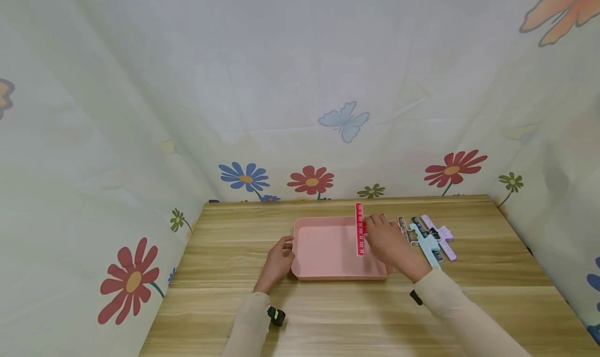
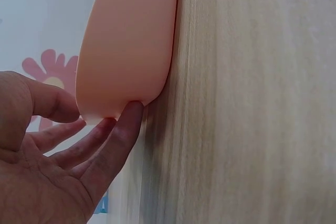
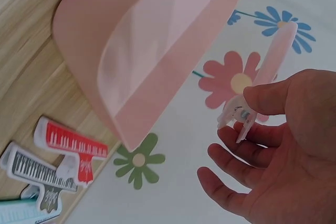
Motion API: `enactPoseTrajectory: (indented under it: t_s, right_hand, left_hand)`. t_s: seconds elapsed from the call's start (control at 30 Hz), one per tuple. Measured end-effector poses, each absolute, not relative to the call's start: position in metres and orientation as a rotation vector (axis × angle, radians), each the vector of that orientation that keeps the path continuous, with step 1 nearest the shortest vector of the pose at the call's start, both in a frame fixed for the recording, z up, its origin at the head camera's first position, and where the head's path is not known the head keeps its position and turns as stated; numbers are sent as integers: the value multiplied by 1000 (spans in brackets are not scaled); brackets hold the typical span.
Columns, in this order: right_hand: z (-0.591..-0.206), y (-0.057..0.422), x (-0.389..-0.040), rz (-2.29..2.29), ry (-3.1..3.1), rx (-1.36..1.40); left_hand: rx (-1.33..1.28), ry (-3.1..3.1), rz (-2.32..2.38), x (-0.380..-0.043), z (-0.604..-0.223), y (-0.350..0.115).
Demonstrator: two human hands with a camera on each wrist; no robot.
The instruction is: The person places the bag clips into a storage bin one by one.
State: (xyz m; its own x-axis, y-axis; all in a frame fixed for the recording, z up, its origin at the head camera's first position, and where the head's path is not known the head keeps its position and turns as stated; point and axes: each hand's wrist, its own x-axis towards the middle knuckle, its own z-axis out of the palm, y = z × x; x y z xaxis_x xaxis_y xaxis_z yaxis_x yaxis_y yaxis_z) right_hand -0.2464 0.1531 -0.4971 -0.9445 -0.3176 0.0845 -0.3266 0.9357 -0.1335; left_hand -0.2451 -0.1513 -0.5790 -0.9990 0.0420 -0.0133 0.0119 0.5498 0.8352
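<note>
A shallow pink tray (image 1: 323,250) lies on the wooden table. At its left end my left hand (image 1: 278,260) holds the wall, with bent fingers (image 2: 118,135) against the outer side and the thumb at the rim. Over the tray's right part my right hand (image 1: 386,239) pinches a red clip (image 1: 360,229) with a piano-key print between thumb and fingers. In the right wrist view this clip (image 3: 273,59) is seen from behind, pale pink with a small spring. Clear of the tray floor, it hangs in the air.
To the right of the tray lie several more key-print clips: a red clip (image 3: 76,142), a black clip (image 3: 39,166), a mint clip (image 1: 426,242) and a purple clip (image 1: 440,237). A flower-printed cloth (image 1: 281,86) rises behind the table.
</note>
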Motion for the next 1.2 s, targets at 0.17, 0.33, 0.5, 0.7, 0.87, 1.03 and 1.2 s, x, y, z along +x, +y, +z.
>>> enactPoseTrajectory:
  t_s: [0.17, 0.33, 0.5, 0.7, 0.87, 1.03, 1.2]
  right_hand:
    - [-497, 142, -243, 194, -3025, 519]
    - [-498, 132, -242, 182, -2980, 579]
    - [-503, 121, -243, 117, -2939, 608]
    - [-508, 104, -245, 166, -3013, 590]
    - [-512, 90, -247, 238, -3035, 603]
    - [-522, 79, -250, 232, -2998, 627]
    - [-534, 68, -253, 259, -2999, 645]
  left_hand:
    - [53, 2739, 1470, -245, -578, -152]
    - [59, 2742, 1464, -244, -578, -151]
    - [61, 2736, 1470, -243, -577, -150]
    - [55, 2738, 1476, -242, -575, -150]
    - [52, 2738, 1466, -242, -574, -150]
    - [55, 2734, 1483, -242, -575, -151]
    - [53, 2730, 1489, -241, -575, -151]
